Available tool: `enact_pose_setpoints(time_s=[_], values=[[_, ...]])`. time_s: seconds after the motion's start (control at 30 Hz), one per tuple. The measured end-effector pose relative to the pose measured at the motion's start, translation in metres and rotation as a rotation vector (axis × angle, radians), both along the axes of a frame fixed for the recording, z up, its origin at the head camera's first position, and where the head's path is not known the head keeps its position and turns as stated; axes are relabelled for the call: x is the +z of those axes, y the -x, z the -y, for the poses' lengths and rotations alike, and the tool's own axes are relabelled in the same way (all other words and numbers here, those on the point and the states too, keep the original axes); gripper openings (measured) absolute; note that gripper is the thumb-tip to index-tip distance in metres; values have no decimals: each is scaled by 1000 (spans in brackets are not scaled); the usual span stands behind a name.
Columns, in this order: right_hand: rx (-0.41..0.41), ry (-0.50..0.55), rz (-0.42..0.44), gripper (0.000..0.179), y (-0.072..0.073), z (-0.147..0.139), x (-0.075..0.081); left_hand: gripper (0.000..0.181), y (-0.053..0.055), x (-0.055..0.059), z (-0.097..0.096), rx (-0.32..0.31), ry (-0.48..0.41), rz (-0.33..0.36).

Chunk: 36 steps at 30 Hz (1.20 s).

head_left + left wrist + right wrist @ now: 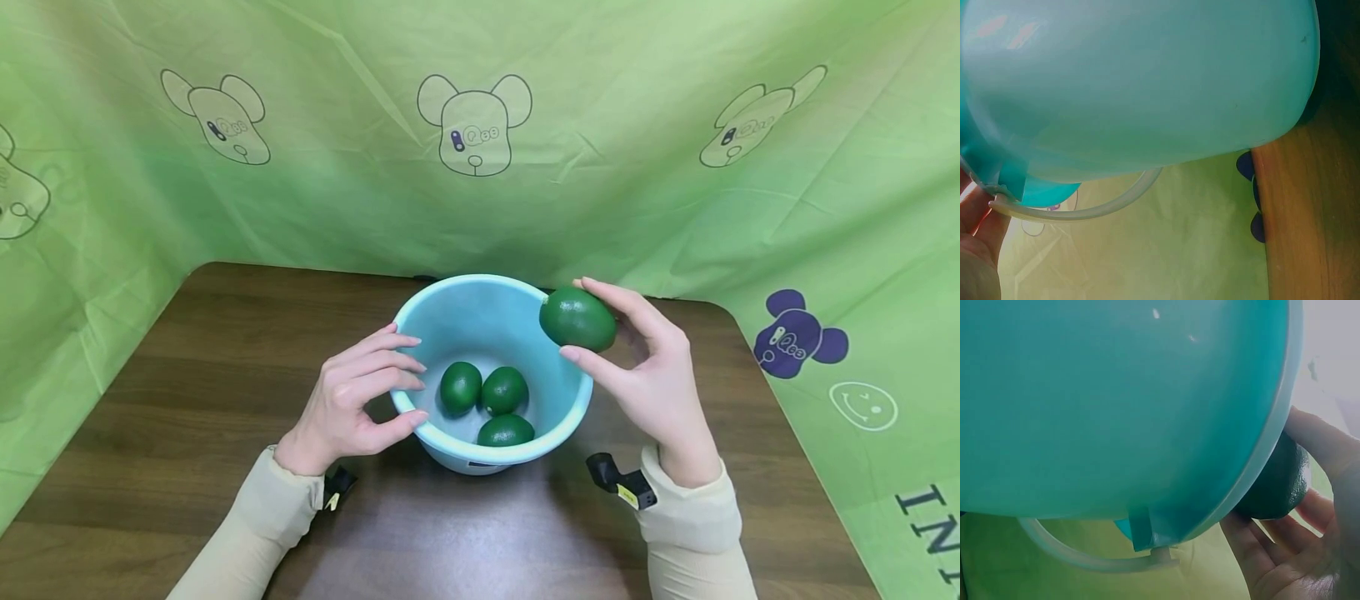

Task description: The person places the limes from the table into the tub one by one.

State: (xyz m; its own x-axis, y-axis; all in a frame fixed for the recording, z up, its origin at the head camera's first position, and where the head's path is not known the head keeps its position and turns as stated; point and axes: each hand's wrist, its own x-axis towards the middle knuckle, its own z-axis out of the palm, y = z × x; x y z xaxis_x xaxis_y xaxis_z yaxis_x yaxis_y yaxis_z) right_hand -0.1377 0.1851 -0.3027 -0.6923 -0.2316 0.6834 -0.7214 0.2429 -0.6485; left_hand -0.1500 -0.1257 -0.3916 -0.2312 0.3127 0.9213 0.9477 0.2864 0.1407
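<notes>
A light-blue bucket [491, 454] stands upright on the table, with three glossy dark-green avocados [461, 387] at its bottom. My right hand [652, 375] holds another avocado [577, 319] between thumb and fingers at the bucket's right rim. The right wrist view shows this avocado [1279, 481] partly hidden behind the rim. On the left side, my left hand [360, 396] rests on the rim, its extended fingers reaching over the edge and its thumb touching the front left. A pale handle [1091, 214] hangs down behind the bucket in the left wrist view.
The brown wooden table [225, 375] extends to either side of the bucket. Behind it and along both sides hangs a green cloth [337, 200] printed with cartoon bear heads. A small black camera [622, 481] sits at my right cuff.
</notes>
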Motion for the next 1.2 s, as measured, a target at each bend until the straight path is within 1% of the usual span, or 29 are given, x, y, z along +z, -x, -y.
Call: enact_pose_setpoints(time_s=[0.27, 0.9, 1.2], values=[[24, -4, 4, 70, -4, 5, 1, 31, 0, 0, 0, -1, 1, 7], [80, -73, 73, 71, -6, 12, 0, 32, 0, 0, 1, 0, 4, 15], [93, -98, 72, 71, -7, 14, -1, 32, 0, 0, 1, -2, 4, 17]])
